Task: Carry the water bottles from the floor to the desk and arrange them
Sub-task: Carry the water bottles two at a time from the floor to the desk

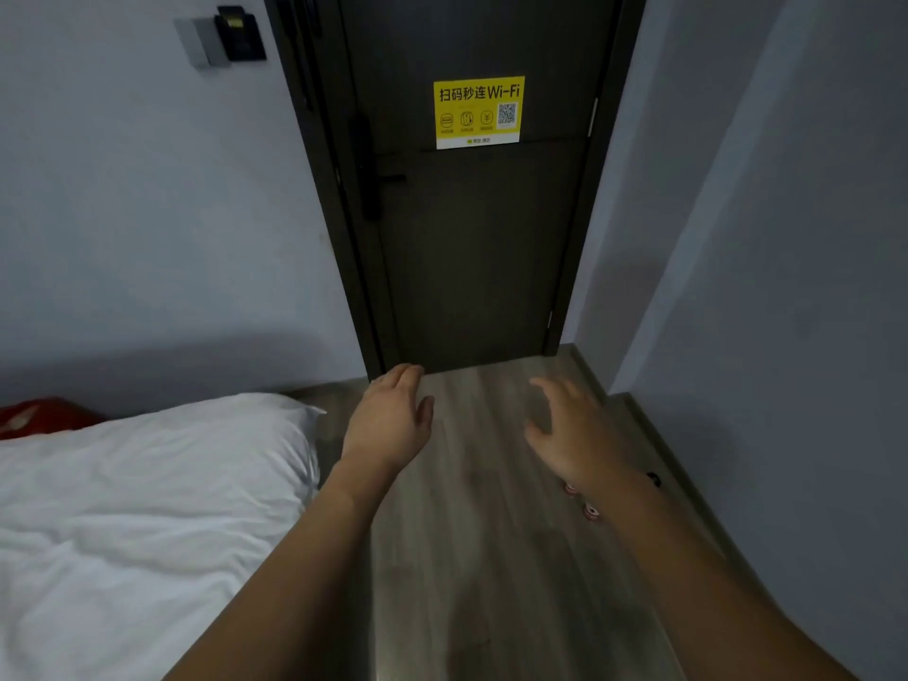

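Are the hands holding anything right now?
No, nothing. The left hand and the right hand both reach out over the floor with loose, open fingers and hold no bottle.

Dim light here, a narrow entry passage. Straight ahead stands a dark door [481, 228], closed, with a black lever handle [378, 181] on its left edge and a yellow Wi-Fi sticker [477, 112] with a QR code at its upper middle. Pale grey walls [147, 213] on both sides; a card-holder switch panel [221, 36] is mounted upper left. Grey wood-plank floor [481, 557] runs up to the threshold. On the left, a bed with white bedding [137, 508], something red [39, 415] at its far edge.
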`<control>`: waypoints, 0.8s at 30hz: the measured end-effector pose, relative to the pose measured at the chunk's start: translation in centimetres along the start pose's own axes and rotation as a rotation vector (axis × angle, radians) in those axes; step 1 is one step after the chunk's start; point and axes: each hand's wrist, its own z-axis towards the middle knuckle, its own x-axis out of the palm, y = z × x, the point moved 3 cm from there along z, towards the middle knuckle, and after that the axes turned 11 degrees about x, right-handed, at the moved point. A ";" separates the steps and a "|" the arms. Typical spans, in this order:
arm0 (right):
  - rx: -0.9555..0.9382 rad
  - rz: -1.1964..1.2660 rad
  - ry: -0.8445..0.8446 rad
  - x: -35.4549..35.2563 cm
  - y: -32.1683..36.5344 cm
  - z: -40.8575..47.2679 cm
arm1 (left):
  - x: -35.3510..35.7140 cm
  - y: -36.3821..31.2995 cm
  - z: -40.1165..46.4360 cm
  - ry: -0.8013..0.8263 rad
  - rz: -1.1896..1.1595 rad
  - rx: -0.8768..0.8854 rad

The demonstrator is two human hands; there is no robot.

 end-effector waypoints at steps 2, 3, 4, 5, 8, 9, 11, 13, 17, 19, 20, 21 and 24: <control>0.021 -0.010 0.008 0.3 0.4 2.5 | 0.7 1.1 2.1 0.020 -0.013 0.013; 0.032 -0.005 0.009 0.5 0.5 3.9 | 1.1 1.7 3.2 0.032 -0.013 0.018; 0.041 0.004 0.011 0.6 0.7 5.3 | 1.5 2.3 4.4 0.041 -0.014 0.018; 0.049 0.013 0.009 0.8 0.9 6.7 | 1.9 2.9 5.6 0.046 -0.016 0.015; 0.061 0.020 0.001 1.2 0.9 11.0 | 3.4 4.6 9.6 0.064 -0.019 0.004; 0.066 0.020 0.000 1.3 0.7 12.5 | 4.0 5.0 11.1 0.070 -0.023 0.005; 0.077 0.025 0.000 1.4 0.1 15.7 | 5.2 5.6 14.3 0.077 -0.032 0.015; 0.095 0.043 0.004 1.4 -0.8 19.3 | 6.4 6.0 18.2 0.072 -0.041 0.028; 0.131 0.064 0.002 0.5 -2.3 26.8 | 8.5 6.2 26.6 0.089 -0.048 0.070; 0.150 0.069 -0.008 0.0 -2.9 29.8 | 9.3 6.5 30.4 0.090 -0.059 0.080; 0.156 0.067 -0.012 -0.3 -3.1 31.2 | 9.7 6.6 32.0 0.087 -0.064 0.084; 0.162 0.068 -0.015 -0.5 -3.3 32.5 | 10.0 6.7 33.5 0.086 -0.072 0.090; 0.204 0.087 -0.018 -1.1 -4.1 35.7 | 11.6 6.7 37.2 0.104 -0.096 0.110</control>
